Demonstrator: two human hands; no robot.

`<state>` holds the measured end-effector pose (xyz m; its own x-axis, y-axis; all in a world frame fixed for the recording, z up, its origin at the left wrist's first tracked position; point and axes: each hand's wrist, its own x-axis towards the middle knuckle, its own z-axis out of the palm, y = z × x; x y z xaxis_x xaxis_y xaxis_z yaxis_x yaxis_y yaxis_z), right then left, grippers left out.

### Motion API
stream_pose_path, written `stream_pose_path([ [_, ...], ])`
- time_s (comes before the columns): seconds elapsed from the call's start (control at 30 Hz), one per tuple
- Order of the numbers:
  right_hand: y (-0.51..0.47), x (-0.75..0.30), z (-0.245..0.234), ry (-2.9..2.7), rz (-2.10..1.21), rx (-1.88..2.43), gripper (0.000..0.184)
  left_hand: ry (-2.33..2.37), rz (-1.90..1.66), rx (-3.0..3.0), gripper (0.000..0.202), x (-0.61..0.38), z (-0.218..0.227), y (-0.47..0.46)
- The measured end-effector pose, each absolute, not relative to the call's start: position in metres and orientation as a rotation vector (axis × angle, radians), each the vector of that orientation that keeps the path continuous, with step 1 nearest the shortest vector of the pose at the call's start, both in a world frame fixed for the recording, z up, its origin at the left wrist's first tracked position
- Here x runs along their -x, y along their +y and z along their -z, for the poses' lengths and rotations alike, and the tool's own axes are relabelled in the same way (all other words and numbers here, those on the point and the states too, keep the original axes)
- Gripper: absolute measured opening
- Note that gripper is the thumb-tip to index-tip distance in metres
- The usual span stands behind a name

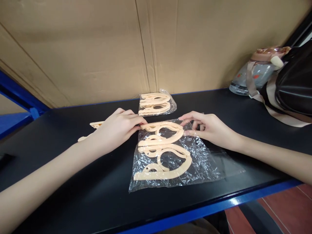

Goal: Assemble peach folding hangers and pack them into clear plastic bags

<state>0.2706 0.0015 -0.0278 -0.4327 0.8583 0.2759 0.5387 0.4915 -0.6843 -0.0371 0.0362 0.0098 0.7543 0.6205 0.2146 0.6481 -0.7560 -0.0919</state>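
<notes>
A clear plastic bag (207,165) lies flat on the black table, with several beige folding hangers (163,175) inside, folded up side by side. My left hand (124,125) is closed at the bag's upper left corner, its fingertips pinching the end of the topmost hanger. At the upper right, my right hand (207,128) has thumb and index finger on the bag beside the bend of that hanger, the other fingers curled. Partly hidden behind my left forearm are loose beige hanger pieces (96,124).
Behind my hands lies a second clear bag of folded beige hangers (156,104), near the cardboard wall (97,48). A strapped water bottle (258,71) and a black bag (296,81) stand at the back right. The table (97,191) has a blue front edge.
</notes>
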Motion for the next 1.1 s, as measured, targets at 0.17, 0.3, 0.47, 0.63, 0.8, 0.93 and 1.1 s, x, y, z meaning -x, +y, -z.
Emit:
stream_pose_path([
  [0.17, 0.0015, -0.2696, 0.0275, -2.150, -0.649, 1.157, 0.037, -1.047, 0.270, 2.803, 0.032, 0.0380, -0.0111, 0.0352],
  [0.3, 0.0012, -0.2695, 0.0278, -2.162, -0.624, 1.178, 0.037, -1.122, 0.280, 2.821, 0.034, 0.0388, -0.0141, 0.0330],
  [0.47, 0.0011, -0.2686, 0.0270, -2.169, -0.607, 1.183, 0.037, -1.145, 0.299, 2.855, 0.037, 0.0390, -0.0109, 0.0339],
  [0.63, 0.0022, -0.2674, 0.0276, -2.180, -0.581, 1.172, 0.035, -1.112, 0.321, 2.900, 0.035, 0.0391, -0.0070, 0.0360],
  [0.8, 0.0023, -0.2674, 0.0284, -2.177, -0.586, 1.174, 0.033, -1.152, 0.322, 2.893, 0.038, 0.0373, -0.0074, 0.0348],
  [0.93, 0.0024, -0.2676, 0.0287, -2.172, -0.576, 1.178, 0.033, -1.184, 0.333, 2.887, 0.038, 0.0369, -0.0058, 0.0350],
  [1.1, 0.0025, -0.2670, 0.0281, -2.187, -0.566, 1.176, 0.033, -1.227, 0.318, 2.874, 0.042, 0.0363, -0.0085, 0.0311],
])
